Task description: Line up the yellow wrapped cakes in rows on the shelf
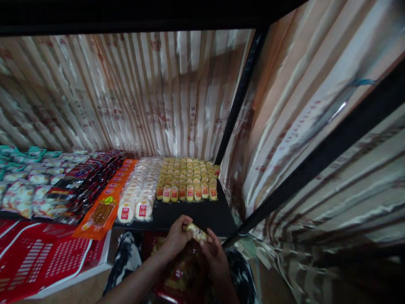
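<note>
Both hands hold one small wrapped yellow snack (196,232) in front of the shelf's edge. My left hand (178,236) pinches its left end, and my right hand (214,249) grips the right end. Below them a dark red bag (185,270) lies between my knees, with yellowish packs showing dimly inside. Just beyond, rows of similar small wrapped yellow snacks (190,192) stand on the black shelf (190,215). To their left are two rows of round white wrapped crackers (143,210).
Orange snack packets (100,211), dark red packets (85,177) and white-and-green packs (22,158) fill the shelf's left side. A red printed package (44,257) sits below. A black metal post (316,164) slants at right, before striped sheeting (142,93).
</note>
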Demonstrator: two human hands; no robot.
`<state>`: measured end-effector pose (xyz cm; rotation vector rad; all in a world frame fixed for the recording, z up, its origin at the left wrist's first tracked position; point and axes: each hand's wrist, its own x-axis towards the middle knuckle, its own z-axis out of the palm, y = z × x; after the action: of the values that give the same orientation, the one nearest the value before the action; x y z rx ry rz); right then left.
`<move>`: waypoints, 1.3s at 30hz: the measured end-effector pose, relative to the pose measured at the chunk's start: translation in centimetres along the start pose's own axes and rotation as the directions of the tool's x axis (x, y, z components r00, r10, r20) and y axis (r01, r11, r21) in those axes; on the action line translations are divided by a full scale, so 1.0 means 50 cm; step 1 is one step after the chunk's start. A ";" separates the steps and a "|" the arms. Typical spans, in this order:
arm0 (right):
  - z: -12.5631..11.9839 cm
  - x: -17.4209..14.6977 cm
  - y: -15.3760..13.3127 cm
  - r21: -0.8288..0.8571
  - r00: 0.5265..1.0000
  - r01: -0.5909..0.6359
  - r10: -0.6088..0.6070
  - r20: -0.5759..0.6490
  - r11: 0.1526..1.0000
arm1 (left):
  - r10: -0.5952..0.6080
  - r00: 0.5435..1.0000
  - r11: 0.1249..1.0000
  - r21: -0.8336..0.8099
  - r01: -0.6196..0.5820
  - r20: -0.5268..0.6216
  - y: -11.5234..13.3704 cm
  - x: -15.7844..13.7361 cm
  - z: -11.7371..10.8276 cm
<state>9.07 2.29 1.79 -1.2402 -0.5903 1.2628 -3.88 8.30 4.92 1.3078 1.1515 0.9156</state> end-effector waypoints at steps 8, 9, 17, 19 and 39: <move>0.010 0.031 -0.051 0.031 0.993 0.045 -0.041 -0.107 0.999 | -0.052 0.999 0.999 0.011 0.052 -0.015 0.008 0.016 0.028; 0.011 0.040 -0.053 0.034 0.991 0.058 -0.053 -0.121 0.998 | -0.049 0.999 0.998 0.030 0.049 -0.020 0.010 0.019 0.031; 0.017 0.087 -0.071 0.075 0.979 0.138 -0.125 -0.160 0.988 | -0.016 0.999 0.996 0.091 0.019 -0.035 0.013 0.043 0.054; 0.017 0.090 -0.078 0.081 0.981 0.140 -0.127 -0.148 0.987 | -0.011 0.999 0.995 0.094 0.015 -0.045 0.010 0.047 0.058; 0.011 0.147 -0.111 -0.071 0.947 0.257 -0.266 -0.179 0.964 | 0.249 0.968 0.855 0.462 -0.236 0.033 0.057 0.042 0.103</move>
<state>12.74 10.12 4.99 -1.2576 -0.6270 0.9041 1.91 9.37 7.05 1.8701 1.2965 0.8680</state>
